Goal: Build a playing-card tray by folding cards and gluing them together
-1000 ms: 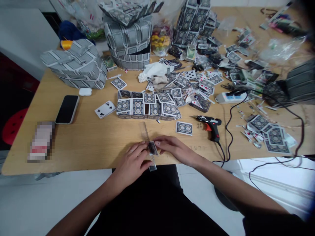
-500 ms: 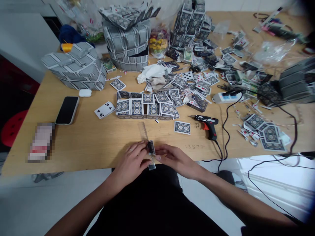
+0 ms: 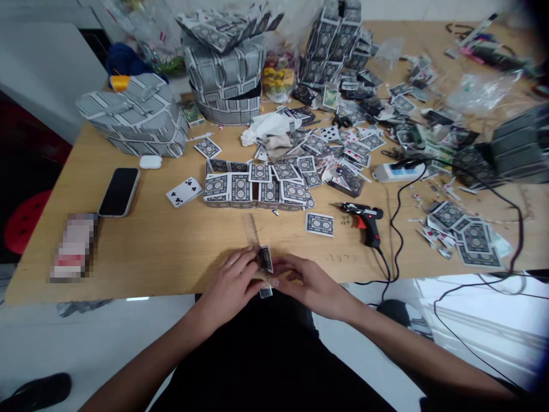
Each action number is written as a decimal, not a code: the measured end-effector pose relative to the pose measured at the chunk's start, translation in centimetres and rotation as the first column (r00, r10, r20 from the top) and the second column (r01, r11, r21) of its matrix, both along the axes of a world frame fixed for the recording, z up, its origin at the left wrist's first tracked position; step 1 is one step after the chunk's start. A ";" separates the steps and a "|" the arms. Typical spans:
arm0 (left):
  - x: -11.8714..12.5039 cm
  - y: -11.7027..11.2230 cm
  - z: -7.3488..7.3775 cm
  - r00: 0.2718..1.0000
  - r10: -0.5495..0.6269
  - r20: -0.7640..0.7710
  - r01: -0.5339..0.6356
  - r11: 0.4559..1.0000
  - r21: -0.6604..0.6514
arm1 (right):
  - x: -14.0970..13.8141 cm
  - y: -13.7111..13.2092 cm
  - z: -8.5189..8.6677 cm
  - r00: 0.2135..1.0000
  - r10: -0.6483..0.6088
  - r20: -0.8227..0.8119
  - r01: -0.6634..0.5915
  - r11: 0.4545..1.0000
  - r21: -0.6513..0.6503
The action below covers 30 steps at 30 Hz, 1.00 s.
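Observation:
At the near edge of the wooden table (image 3: pixel 150 252) both hands meet over a clear plastic ruler (image 3: pixel 255 234) that runs away from me. My left hand (image 3: pixel 231 283), a ring on one finger, presses the ruler down with its fingers curled. My right hand (image 3: pixel 306 280) pinches a small folded playing card (image 3: pixel 266 258) that stands against the ruler. A flat block of joined cards (image 3: pixel 253 186) lies just beyond, with a single face-down card (image 3: pixel 320 224) to its right.
A glue gun (image 3: pixel 364 220) with a black cable lies to the right, a power strip (image 3: pixel 397 171) behind it. A phone (image 3: pixel 119 191), an earbud case (image 3: pixel 150 162) and a club card (image 3: pixel 184 191) lie left. Card-covered boxes (image 3: pixel 137 117) and loose cards fill the back.
My right hand has drawn back toward the table edge and curled closer to the card. The card now stands more upright against the ruler. The view shifted slightly.

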<state>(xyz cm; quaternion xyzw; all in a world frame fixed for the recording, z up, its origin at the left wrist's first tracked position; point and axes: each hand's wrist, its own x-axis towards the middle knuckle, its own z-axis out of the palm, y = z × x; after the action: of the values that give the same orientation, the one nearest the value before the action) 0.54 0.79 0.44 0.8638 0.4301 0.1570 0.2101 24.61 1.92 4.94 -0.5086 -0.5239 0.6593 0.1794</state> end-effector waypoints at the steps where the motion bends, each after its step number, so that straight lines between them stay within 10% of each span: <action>1: 0.0 0.0 0.0 1.000 0.001 -0.002 -0.001 1.000 0.000 | -0.1 0.1 -0.1 1.000 -0.002 -0.007 0.002 1.000 0.004; 15: 0.1 0.0 0.0 1.000 -0.006 0.001 0.006 0.999 0.035 | -0.3 2.9 -2.2 0.996 -0.021 -0.092 0.022 1.000 0.012; 30: 0.0 -0.5 -0.2 0.999 0.015 0.043 -0.015 1.000 -0.002 | -0.9 1.3 -3.2 0.998 0.044 -0.035 -0.031 0.952 0.305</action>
<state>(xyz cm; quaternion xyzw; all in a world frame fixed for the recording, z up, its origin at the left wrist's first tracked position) 0.59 0.33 0.20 0.8567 0.4323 0.1767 0.2190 23.74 3.27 1.72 -0.4511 -0.6248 0.5845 0.2541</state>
